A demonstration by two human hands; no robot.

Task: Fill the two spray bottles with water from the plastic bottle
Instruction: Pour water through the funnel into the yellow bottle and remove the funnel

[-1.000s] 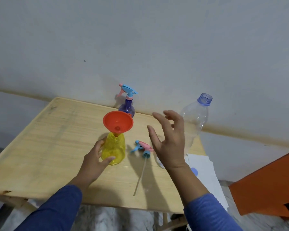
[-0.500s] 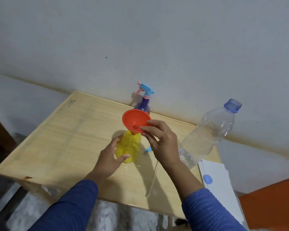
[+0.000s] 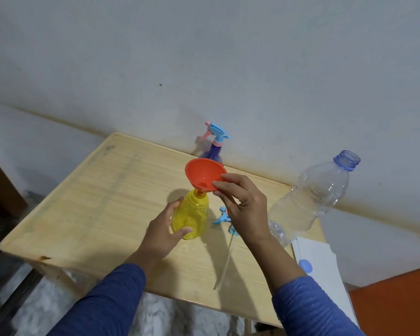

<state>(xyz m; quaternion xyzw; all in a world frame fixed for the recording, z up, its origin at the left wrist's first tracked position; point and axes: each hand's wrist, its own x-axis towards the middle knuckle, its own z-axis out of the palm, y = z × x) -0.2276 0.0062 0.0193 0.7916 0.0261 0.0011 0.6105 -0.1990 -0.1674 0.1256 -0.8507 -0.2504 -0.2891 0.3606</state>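
A yellow spray bottle (image 3: 192,217) without its head stands on the wooden table (image 3: 102,200). My left hand (image 3: 164,230) grips its body. An orange funnel (image 3: 204,174) sits tilted in its neck, and my right hand (image 3: 244,207) pinches the funnel's rim. The loose blue and pink spray head (image 3: 222,218) with its long tube lies on the table, partly hidden behind my right hand. A purple spray bottle (image 3: 214,151) with its head on stands at the back by the wall. The clear plastic bottle (image 3: 310,200), uncapped and part full of water, stands at the table's right edge.
White paper sheets (image 3: 323,265) with a blue bottle cap (image 3: 305,266) on them lie to the right of the table. An orange surface (image 3: 398,301) fills the lower right corner. The wall runs close behind the table.
My right hand left the plastic bottle, moved left and took hold of the funnel's rim; the funnel now tilts. My left hand stayed on the yellow bottle. The camera view shifted.
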